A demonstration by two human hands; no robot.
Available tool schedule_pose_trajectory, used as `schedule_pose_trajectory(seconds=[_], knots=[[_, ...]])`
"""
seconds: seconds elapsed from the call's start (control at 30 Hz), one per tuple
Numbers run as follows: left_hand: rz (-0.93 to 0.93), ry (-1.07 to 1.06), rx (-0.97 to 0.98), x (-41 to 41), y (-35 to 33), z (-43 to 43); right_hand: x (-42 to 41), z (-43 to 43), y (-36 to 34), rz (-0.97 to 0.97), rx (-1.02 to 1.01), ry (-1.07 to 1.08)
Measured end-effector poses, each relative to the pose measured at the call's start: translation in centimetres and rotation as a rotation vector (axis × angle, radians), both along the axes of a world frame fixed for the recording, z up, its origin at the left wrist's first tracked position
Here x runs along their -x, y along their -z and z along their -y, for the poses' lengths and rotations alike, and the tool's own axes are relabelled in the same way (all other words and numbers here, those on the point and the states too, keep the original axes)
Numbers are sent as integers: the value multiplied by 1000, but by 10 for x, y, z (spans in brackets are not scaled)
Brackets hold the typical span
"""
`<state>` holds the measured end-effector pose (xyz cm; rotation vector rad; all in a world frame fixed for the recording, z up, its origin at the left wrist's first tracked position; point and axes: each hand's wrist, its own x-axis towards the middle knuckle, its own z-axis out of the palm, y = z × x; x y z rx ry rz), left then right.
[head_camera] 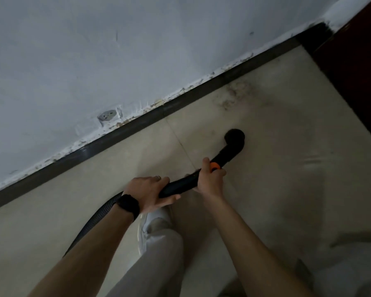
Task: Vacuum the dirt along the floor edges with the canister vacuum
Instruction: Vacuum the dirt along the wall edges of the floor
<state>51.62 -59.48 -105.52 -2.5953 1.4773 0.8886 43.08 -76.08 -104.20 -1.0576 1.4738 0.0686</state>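
My right hand [210, 179] grips the wand [180, 187] at its orange collar [215, 166], left hand [150, 189] grips behind. Brush nozzle [234, 137] on floor [287, 146]; dirt patch [234, 97] lies beyond it, against the baseboard [137, 125], right hand nearer

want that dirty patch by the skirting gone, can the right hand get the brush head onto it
Probably yes: the right hand grips the wand near the brush head, and only bare floor lies between it and the dirt patch.
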Motion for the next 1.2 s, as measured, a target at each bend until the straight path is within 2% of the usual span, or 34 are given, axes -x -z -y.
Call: schedule_pose_trajectory(seconds=[0.3,0.43,0.53,0.67,1.03,1.2], knots=[[9,-40,123,0,22,31,-7,30,13,-27,122,-2],[30,-158,162,-4,27,37,-24,47,15,28,145,-119],[-8,-287,192,-4,31,42,-47,55,16,-19,244,-220],[-19,-337,193,-4,34,44,-54,55,25,-55,322,-265],[38,-448,269,-8,39,47,-79,64,23,-27,344,-394],[33,-460,258,-8,39,42,-83,59,20,-6,340,-388]])
